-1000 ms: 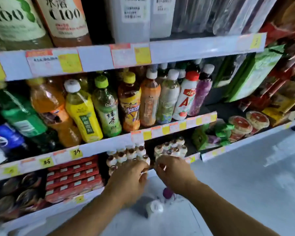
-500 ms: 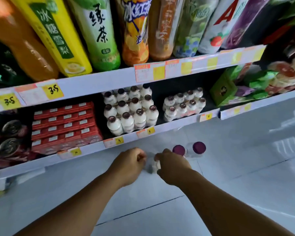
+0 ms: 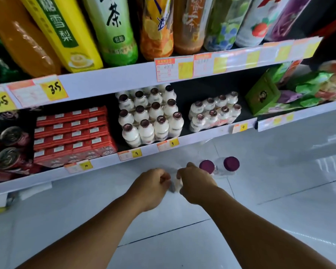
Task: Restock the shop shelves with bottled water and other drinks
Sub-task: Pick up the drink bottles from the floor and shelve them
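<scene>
Landmark: the bottom shelf [image 3: 202, 137], its white front edge carrying yellow price tags, running across the middle of the view.
Your left hand [image 3: 151, 186]: low over the floor in front of that shelf, fingers curled into a closed fist around the clear wrap at the near end of a pack of small white bottles [image 3: 176, 184].
Your right hand [image 3: 195, 183]: just beside the left, also curled closed, gripping the same pack from the other side; only a sliver of white bottle shows between your hands.
Purple-capped bottles [image 3: 219, 166]: two standing on the floor [image 3: 260, 191], just past your right hand and in front of the shelf edge.
On the shelf, centre: a wrapped block of white drink bottles with dark caps [image 3: 149, 115].
On the shelf, right of centre: a smaller wrapped pack of the same bottles [image 3: 214, 111].
On the shelf, left: stacked red cartons [image 3: 72, 133].
Above the shelf: tall tea and juice bottles [image 3: 113, 30] in a row.
</scene>
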### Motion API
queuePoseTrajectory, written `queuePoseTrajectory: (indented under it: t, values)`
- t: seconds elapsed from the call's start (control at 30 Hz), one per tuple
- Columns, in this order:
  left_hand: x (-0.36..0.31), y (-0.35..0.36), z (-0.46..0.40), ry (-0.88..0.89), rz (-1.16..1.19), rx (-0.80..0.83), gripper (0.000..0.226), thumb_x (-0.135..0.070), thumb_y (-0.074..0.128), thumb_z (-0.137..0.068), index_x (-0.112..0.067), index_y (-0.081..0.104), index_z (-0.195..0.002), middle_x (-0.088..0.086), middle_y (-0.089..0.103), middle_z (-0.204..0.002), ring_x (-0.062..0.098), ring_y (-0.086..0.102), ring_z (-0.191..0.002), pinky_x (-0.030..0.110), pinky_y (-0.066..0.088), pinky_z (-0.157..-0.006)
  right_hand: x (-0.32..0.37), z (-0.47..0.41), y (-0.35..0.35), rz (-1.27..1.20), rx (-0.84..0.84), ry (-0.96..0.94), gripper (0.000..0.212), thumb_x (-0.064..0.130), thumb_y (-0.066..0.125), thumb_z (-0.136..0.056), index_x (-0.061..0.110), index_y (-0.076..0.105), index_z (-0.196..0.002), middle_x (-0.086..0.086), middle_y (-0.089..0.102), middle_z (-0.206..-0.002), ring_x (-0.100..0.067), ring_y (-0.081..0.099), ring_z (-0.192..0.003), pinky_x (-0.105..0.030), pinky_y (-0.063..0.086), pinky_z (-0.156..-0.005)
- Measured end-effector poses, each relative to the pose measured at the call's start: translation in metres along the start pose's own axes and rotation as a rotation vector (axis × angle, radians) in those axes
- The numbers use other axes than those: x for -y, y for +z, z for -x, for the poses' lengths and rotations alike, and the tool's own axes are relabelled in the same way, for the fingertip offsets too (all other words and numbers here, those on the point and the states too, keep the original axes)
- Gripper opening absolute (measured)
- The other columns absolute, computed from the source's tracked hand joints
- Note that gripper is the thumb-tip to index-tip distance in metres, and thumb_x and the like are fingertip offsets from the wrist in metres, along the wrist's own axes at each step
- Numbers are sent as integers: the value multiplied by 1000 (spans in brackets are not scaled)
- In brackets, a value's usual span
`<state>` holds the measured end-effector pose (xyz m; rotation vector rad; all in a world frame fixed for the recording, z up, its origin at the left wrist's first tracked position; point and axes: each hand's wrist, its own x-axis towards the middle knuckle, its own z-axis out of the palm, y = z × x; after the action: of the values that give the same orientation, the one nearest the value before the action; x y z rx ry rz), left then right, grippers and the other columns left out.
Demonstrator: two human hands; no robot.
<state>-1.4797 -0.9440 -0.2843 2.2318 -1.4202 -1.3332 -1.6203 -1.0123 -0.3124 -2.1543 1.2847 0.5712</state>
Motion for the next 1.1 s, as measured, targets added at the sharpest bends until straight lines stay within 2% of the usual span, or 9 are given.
queuePoseTrajectory:
  t: [0.33,0.43,0.6,0.63,0.73,0.8,0.87,0.97,1.1]
  values:
    - [-30,-47,41,-9,79,-64,25,-35,49,-100,-27,63,-119,-2,66,-115,16,61,-97,25,45,-75,12,39,-52,-120,-45,-6,43,27,68,-87,29,61,-130,-5,56,-127,-30,60,-113,-37,52,-93]
    - [-53,-74,56,31,190,-141,25,-41,43,-101,-26,63,-97,13,64,-96,26,62,-88,28,40,-64,30,62,-108,-158,-95,-59,43,27,70,-84,25,64,-126,-4,62,-124,-24,61,-110,-30,51,-85]
    - [-99,-123,83,131,497,-207,45,-65,38,-92,-38,74,-90,-7,73,-104,16,67,-100,40,50,-96,69,122,-218,-116,-265,-175,35,30,72,-81,19,69,-115,-3,69,-110,-21,61,-90,-28,52,-74]
    - [-110,-134,90,125,579,-236,49,-69,38,-90,-38,76,-87,-7,75,-101,16,69,-97,37,52,-94,76,136,-240,-99,-307,-195,36,33,72,-81,20,69,-115,-3,69,-108,-21,61,-88,-29,52,-74]
    - [-136,-167,109,128,701,-302,62,-64,31,-96,-24,74,-78,-5,76,-79,12,69,-75,20,51,-64,96,178,-296,-133,-443,-242,40,36,74,-81,25,67,-119,2,66,-88,-14,56,-68,-24,44,-63]
    - [-146,-186,121,171,749,-322,68,-80,32,-85,-27,75,-93,-3,75,-95,13,68,-88,27,51,-83,108,203,-325,-161,-547,-267,42,38,75,-80,28,65,-120,9,60,-80,-6,54,-64,-23,39,-55]
    - [-156,-202,140,234,849,-236,78,-88,32,-76,-34,67,-120,-3,68,-123,19,62,-114,46,45,-103,118,224,-347,-228,-635,-291,42,39,74,-77,32,63,-117,11,64,-85,-4,59,-67,-24,46,-55]
    - [-171,-223,165,341,851,-64,75,-90,28,-73,-46,63,-123,-11,66,-127,18,57,-125,58,41,-105,132,244,-372,-378,-732,-343,37,37,72,-75,34,62,-111,3,70,-76,-6,62,-52,-30,48,-48]
    - [-186,-249,195,401,835,15,76,-93,34,-65,-49,63,-120,-14,66,-127,18,56,-125,60,38,-106,148,259,-390,-562,-867,-397,34,38,76,-78,34,63,-108,1,70,-70,-13,67,-58,-33,55,-58]
